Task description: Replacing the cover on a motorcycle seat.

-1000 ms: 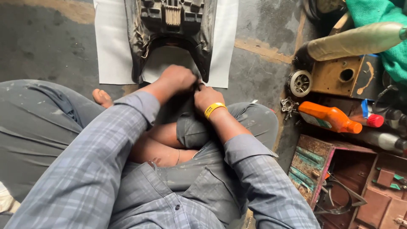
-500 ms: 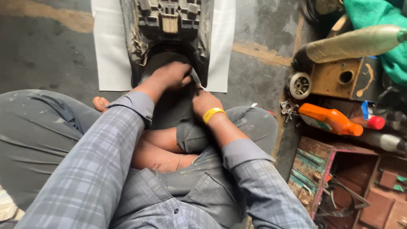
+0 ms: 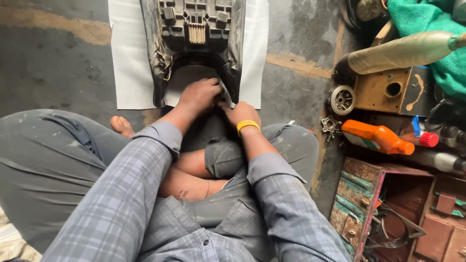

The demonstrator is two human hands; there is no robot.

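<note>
- Left hand (image 3: 200, 95): fingers curled down and pressed on the near edge of the seat base (image 3: 196, 36); whether anything is clamped under the fingers cannot be told
- Right hand (image 3: 241, 114): closed into a loose fist just right of the left hand, knuckles touching the same near edge; a thin pale strip shows between the two hands, and what it is cannot be told. A yellow wristband (image 3: 248, 126) sits on this wrist
- Seat base: dark moulded plastic, underside up, with ribbed square pockets and a pale slotted block at centre; its ragged black cover is folded over both side edges. It lies directly beyond both hands, with a curved cut-out at the near end
- White sheet (image 3: 127, 58): flat, matte, rectangular, spread under the seat base on the rough grey concrete floor (image 3: 53, 63)
- To the right of the right hand: a round metal bearing part (image 3: 341, 99), a small toothed metal piece (image 3: 330, 124), and an orange plastic bottle (image 3: 376, 137) lying on its side with a red cap
- Wooden box (image 3: 395, 90): brown, with a round hole in its face, beyond the bottle; a dull olive cylinder (image 3: 403, 51) rests across it beside green netted cloth (image 3: 427, 19)
- Tool tray (image 3: 357, 194): rusted, with peeling green paint, near right of the right forearm; it holds dark metal rings and small parts, indistinct
- Against the view half a second before, both hands are further up the seat base edge, and the left hand now covers more of the cut-out
</note>
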